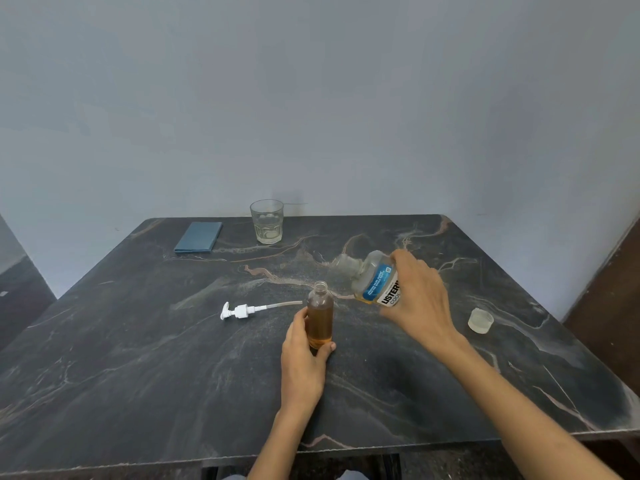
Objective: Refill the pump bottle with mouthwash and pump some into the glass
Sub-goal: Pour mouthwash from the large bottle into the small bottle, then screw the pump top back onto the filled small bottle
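Upright, the pump bottle (320,315) stands gripped by left-hand fingers (300,318).

Pump bottle (320,315): clear, upright, uncapped, mostly full of amber liquid. Pump head (242,310): white, lying flat to its left. Mouthwash bottle (372,279): tilted, nearly empty. Glass (267,221): upright, far edge.

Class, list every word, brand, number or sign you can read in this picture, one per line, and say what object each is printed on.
"LISTERI": on the label of the mouthwash bottle tilted in the right hand; the hand hides the rest of the word.
"COOL": below it on the same label.
White lines on the blue band of that label: too small and blurred to read.
Pump bottle, pump head, glass, cap, blue cloth: no text visible.
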